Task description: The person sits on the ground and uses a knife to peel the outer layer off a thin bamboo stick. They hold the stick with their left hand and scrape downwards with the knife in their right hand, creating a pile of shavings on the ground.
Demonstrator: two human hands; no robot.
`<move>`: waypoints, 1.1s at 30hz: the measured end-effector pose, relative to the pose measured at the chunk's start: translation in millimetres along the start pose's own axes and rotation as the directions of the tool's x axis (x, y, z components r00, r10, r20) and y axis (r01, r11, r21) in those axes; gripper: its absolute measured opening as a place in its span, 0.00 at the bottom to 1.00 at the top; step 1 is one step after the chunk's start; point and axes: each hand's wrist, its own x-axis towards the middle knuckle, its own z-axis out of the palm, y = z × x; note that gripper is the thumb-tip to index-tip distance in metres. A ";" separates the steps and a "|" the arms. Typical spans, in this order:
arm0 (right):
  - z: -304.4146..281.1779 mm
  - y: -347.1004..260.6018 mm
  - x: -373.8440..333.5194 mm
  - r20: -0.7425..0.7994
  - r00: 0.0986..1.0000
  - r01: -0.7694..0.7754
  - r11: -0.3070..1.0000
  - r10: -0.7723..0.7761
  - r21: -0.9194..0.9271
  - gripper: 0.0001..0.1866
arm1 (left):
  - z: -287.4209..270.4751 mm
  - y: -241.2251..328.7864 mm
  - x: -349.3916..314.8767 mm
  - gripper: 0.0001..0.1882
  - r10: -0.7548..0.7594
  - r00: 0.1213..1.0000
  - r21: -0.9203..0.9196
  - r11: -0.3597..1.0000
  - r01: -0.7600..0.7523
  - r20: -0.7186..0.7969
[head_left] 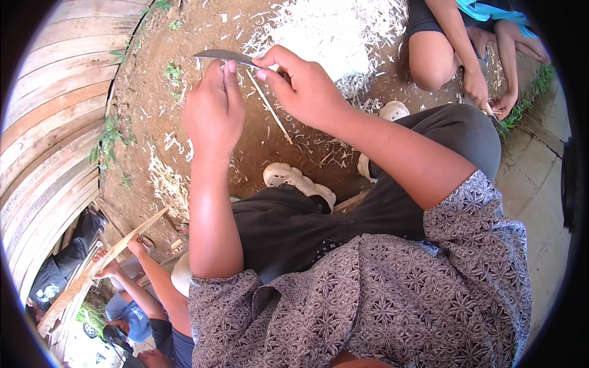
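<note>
In front of me, above the dirt ground, my right hand (310, 89) pinches a knife near the base of its blade. The dark, slightly curved knife (224, 56) points left, edge-on to the view. My left hand (215, 110) is closed just under the blade, its thumb raised against it. Whatever that fist holds is hidden behind its fingers. A thin pale strip of wood or bamboo (270, 107) slants down from beside the blade toward my feet. I cannot tell whether it is held or lies on the ground.
A big heap of white shavings (328, 40) covers the ground ahead. More shavings (169, 181) lie left. A plank wall (58, 104) curves along the left. At upper right a person's hands (488, 101) work on a small piece; at lower left another person holds a long board (104, 264).
</note>
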 end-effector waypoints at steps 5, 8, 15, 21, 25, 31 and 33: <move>-8.7 29.9 -6.2 -0.032 0.984 -0.175 0.980 0.173 -0.090 0.09 | -2.2 5.4 -0.3 0.19 -0.008 1.000 -0.005 1.000 0.008 0.011; -31.4 96.6 -17.1 -0.128 0.926 -0.376 0.900 0.356 -0.220 0.10 | -2.9 11.2 1.1 0.19 0.032 0.999 0.005 0.999 -0.032 0.018; -19.8 19.9 -11.7 0.025 0.971 -0.239 0.970 0.238 0.043 0.11 | -5.7 16.0 5.2 0.19 0.041 0.999 0.060 0.997 -0.042 0.014; -6.3 -1.2 -17.2 0.014 0.995 -0.101 0.989 0.101 0.103 0.10 | -1.5 12.3 2.4 0.19 0.013 1.000 -0.001 1.000 -0.013 -0.007; -13.4 1.8 -13.9 -0.005 0.997 -0.081 0.996 0.081 -0.047 0.09 | -1.2 14.4 3.8 0.19 0.008 1.000 -0.030 1.000 -0.007 0.010; -40.5 103.8 -16.0 -0.154 0.908 -0.418 0.863 0.389 -0.286 0.09 | -2.5 24.4 3.9 0.19 0.090 0.996 0.031 0.995 -0.091 0.024; -35.3 72.0 -10.0 -0.077 0.937 -0.346 0.935 0.341 -0.082 0.10 | -0.9 26.3 5.5 0.18 0.088 0.996 0.026 0.996 -0.089 0.020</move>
